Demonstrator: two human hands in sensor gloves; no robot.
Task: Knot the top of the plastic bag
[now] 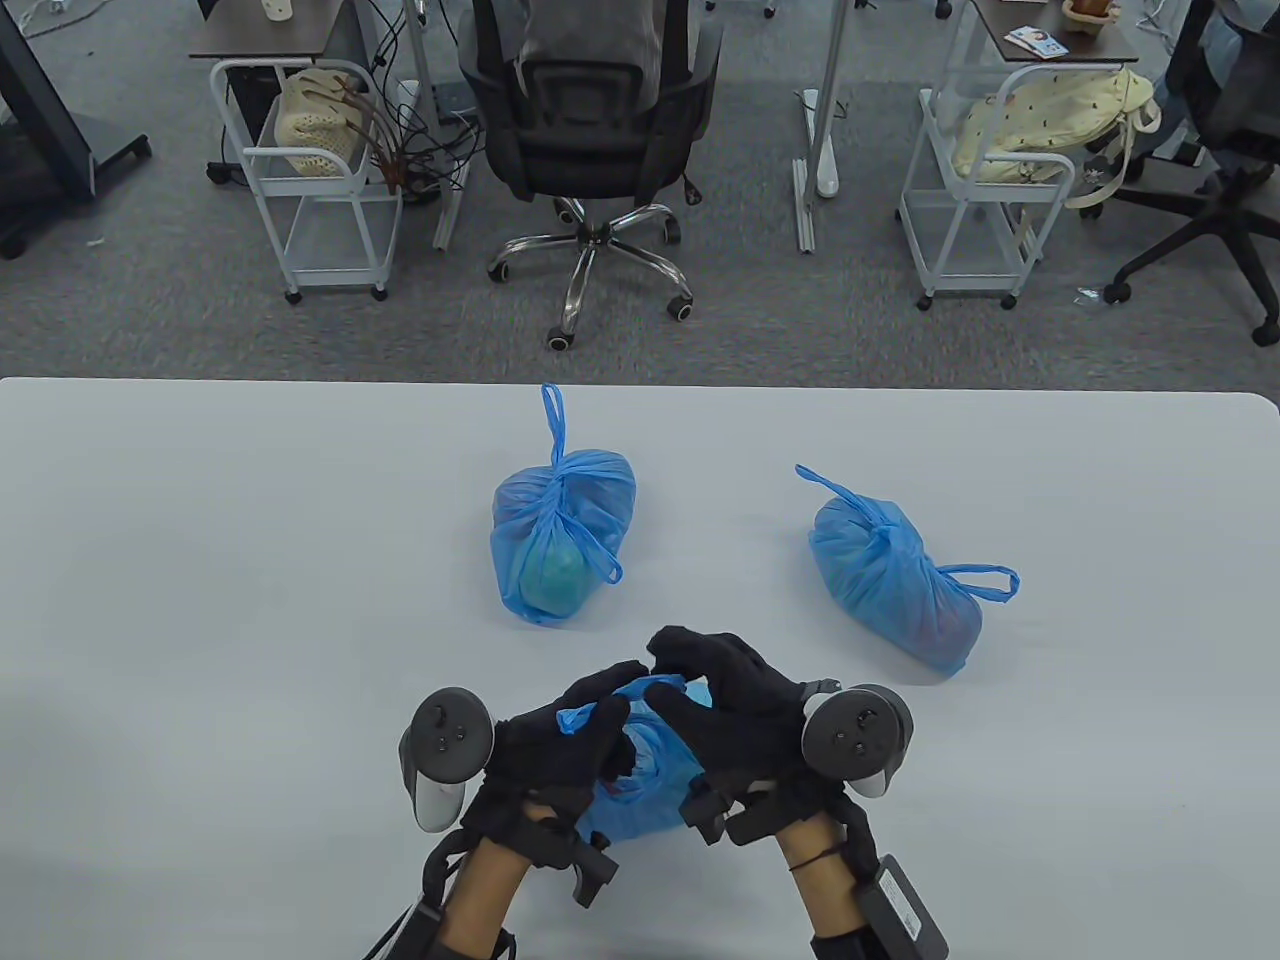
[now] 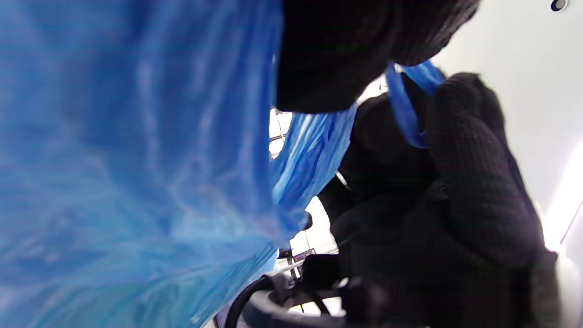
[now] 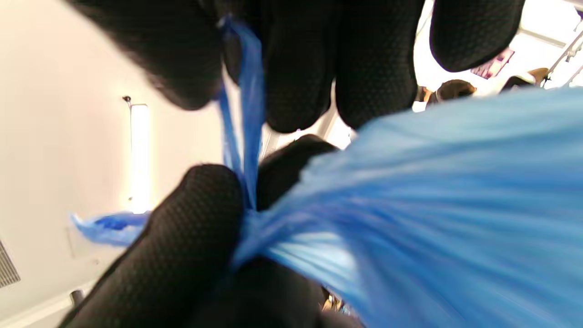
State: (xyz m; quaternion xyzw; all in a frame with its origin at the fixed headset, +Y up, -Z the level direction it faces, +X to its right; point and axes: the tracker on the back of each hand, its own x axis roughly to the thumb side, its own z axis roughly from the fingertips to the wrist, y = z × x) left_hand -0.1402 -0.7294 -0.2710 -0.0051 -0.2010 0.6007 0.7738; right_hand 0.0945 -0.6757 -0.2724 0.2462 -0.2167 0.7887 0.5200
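A blue plastic bag point(image 1: 640, 770) sits at the middle of the desk's point(image 1: 200, 560) near edge, cupped between two gloved hands. The left hand point(image 1: 560, 745) curls over the bag's left side, fingers closed around the gathered top. The right hand point(image 1: 730, 700) arches over the bag's right side and top, its fingertips point(image 1: 670, 645) meeting the left hand's just above the plastic.

In the right wrist view the bag's neck point(image 3: 273, 223) is bunched into tight pleats, and a thin handle strip point(image 3: 243, 114) runs up from it — pinched between the gloved fingers point(image 3: 296, 68) at the top of the view. A second loose end point(image 3: 107, 225) sticks out to the left past a lower finger that presses at the gather. In the left wrist view another strip point(image 2: 405, 105) is gripped between dark fingers point(image 2: 469, 150), with the bag's body point(image 2: 136, 182) filling the left of that view. Whether a knot has closed cannot be told.

Two more blue bags lie farther back, both with tops already tied: one point(image 1: 560, 540) near the desk's centre, a green round thing showing through it, and one point(image 1: 900, 580) toward the right side — well apart from each other.
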